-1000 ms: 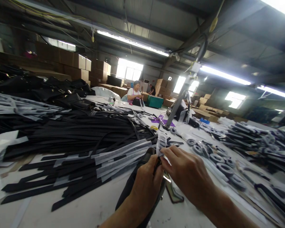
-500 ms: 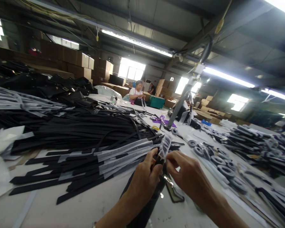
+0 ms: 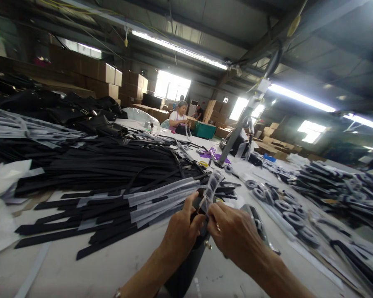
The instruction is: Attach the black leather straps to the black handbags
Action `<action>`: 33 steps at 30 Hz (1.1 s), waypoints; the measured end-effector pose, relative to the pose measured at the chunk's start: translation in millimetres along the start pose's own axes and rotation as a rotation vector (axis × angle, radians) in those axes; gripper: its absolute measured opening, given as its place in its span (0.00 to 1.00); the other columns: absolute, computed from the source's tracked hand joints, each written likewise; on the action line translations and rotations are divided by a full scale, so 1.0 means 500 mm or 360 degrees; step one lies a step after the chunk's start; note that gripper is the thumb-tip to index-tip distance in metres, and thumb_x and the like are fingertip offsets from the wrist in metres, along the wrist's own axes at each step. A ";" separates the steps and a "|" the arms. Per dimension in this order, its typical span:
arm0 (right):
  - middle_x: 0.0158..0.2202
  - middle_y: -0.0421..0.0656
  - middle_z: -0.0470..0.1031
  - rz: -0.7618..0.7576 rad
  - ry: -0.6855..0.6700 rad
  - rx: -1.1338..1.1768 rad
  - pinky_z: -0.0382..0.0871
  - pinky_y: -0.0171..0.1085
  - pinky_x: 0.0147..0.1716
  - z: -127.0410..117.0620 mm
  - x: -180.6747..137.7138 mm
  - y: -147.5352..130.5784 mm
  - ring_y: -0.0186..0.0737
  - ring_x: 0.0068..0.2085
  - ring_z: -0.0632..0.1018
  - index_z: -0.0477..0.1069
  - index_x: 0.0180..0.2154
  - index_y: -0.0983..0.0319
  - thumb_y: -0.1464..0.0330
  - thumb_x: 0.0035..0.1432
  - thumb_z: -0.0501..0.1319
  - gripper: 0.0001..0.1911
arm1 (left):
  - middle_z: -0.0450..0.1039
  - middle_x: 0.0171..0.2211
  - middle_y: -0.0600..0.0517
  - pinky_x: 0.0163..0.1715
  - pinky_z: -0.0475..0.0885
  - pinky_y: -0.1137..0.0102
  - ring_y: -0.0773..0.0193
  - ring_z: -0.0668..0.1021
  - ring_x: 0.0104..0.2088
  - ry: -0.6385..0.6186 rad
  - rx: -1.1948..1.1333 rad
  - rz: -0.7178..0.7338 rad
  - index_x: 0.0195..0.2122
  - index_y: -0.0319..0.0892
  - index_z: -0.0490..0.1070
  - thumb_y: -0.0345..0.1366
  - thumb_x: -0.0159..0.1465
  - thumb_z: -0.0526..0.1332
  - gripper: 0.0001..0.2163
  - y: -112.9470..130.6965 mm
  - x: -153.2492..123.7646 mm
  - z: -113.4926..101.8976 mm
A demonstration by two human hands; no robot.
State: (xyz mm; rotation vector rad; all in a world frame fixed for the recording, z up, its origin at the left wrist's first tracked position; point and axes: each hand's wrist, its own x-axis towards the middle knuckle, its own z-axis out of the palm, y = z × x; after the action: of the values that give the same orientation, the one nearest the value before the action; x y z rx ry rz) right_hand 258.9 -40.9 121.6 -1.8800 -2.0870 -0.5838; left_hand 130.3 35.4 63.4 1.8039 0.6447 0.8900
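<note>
A black bag (image 3: 186, 267) with metal fittings stands on the table in front of me. My left hand (image 3: 182, 227) is closed on its upper edge, thumb and forefinger pinching the dark material. From between the hands rises a strap wrapped in whitish see-through film (image 3: 211, 186). My right hand (image 3: 233, 227) is closed at the lower end of this strap, against the bag; its fingertips are partly hidden. A small brass-coloured fitting (image 3: 208, 245) shows on the bag just below the right hand.
Black straps (image 3: 105, 165), some with white wrapping, lie in a heap to the left. Rolled straps (image 3: 294, 219) and more wrapped pieces (image 3: 326, 186) lie to the right. A slanting metal post (image 3: 236, 138) rises behind my hands. A co-worker (image 3: 180, 118) sits across the table.
Both hands have shifted slightly left, with the bag turned a little. More of the wrapped strap shows above the hands. The metal fitting has moved under the right hand.
</note>
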 end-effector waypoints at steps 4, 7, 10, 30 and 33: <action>0.26 0.38 0.70 -0.0020 -0.0010 0.0077 0.53 0.36 0.27 0.035 -0.025 -0.012 0.36 0.26 0.72 0.65 0.28 0.60 0.77 0.57 0.54 0.08 | 0.77 0.41 0.49 0.46 0.69 0.64 0.57 0.78 0.42 -0.0056 0.0028 0.0093 0.64 0.44 0.54 0.31 0.64 0.54 0.26 -0.030 -0.016 -0.009; 0.27 0.39 0.71 -0.0057 -0.0019 0.0132 0.54 0.37 0.28 0.056 -0.040 -0.028 0.37 0.27 0.73 0.65 0.30 0.60 0.78 0.57 0.52 0.09 | 0.72 0.52 0.47 0.58 0.61 0.60 0.56 0.72 0.55 -0.0046 -0.0002 0.0126 0.64 0.45 0.55 0.28 0.61 0.56 0.29 -0.058 -0.045 -0.027; 0.26 0.39 0.72 -0.0117 -0.0058 0.0151 0.55 0.37 0.28 0.068 -0.049 -0.055 0.37 0.27 0.73 0.65 0.30 0.60 0.79 0.55 0.52 0.10 | 0.69 0.56 0.47 0.62 0.57 0.60 0.59 0.68 0.58 -0.0058 -0.0180 0.0035 0.62 0.44 0.57 0.27 0.63 0.52 0.25 -0.074 -0.072 -0.052; 0.61 0.51 0.65 -0.0147 0.0126 -0.0071 0.53 0.50 0.60 -0.043 0.043 0.052 0.52 0.63 0.61 0.60 0.61 0.62 0.80 0.56 0.56 0.31 | 0.72 0.34 0.51 0.43 0.68 0.69 0.61 0.73 0.38 -0.0310 -0.0191 0.0109 0.36 0.41 0.74 0.41 0.64 0.59 0.10 -0.071 -0.050 -0.060; 0.48 0.48 0.76 0.0140 -0.0255 -0.0157 0.63 0.43 0.51 -0.003 0.091 0.137 0.48 0.52 0.73 0.72 0.49 0.61 0.73 0.62 0.56 0.15 | 0.73 0.35 0.50 0.52 0.65 0.64 0.57 0.72 0.43 -0.0360 -0.0106 0.0175 0.34 0.42 0.74 0.42 0.62 0.59 0.10 -0.084 -0.059 -0.062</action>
State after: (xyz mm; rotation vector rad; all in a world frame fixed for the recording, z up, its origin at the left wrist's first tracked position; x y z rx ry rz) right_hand 321.0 3.7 151.4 -2.1264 -2.0937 -0.5405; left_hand 86.4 45.5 23.6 1.8599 0.3712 0.7559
